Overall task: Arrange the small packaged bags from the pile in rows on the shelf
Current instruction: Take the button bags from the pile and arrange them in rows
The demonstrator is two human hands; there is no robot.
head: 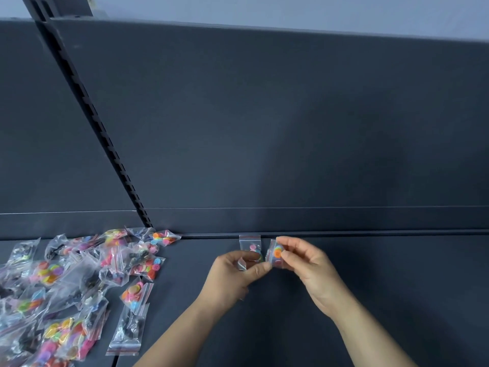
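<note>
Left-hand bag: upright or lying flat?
Upright: the button bag has its red zip strip on top; the left hand pinches its lower part.

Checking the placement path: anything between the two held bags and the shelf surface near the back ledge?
Nothing visible. The left hand pinches one bag, the right hand another bag, both close to the back ledge of the shelf; the pile lies apart to the left.

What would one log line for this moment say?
left hand pinches pink-button bag | right hand pinches orange-button bag beside it | both near shelf back edge | pile lies left
</note>
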